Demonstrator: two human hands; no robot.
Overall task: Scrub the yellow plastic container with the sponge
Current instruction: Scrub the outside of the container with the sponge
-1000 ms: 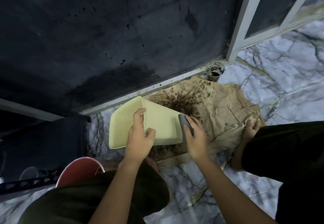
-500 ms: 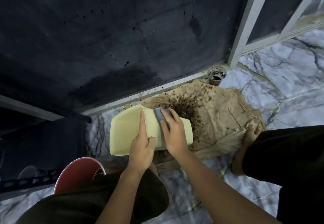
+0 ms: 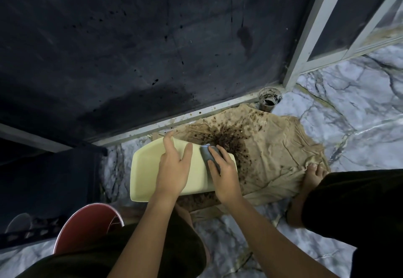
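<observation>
Now left hand [image 3: 172,168] fingers grip the yellow container's [image 3: 146,175] far edge; right hand [image 3: 224,175] fingers press the sponge [image 3: 208,154] down.

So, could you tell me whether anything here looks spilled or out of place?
Yes: the crumpled tan cloth on the marble floor is spattered with dark brown specks, densest beside the yellow container, and a grimy cup stands at its far edge.

You work on a yellow container [image 3: 148,168] of smooth, matt plastic. Your sponge [image 3: 208,154] looks grey and soft. The tan cloth [image 3: 272,147] is creased and stained with dark specks. The floor [image 3: 349,107] is glossy veined marble; the red bucket [image 3: 87,227] looks like smooth plastic.
</observation>
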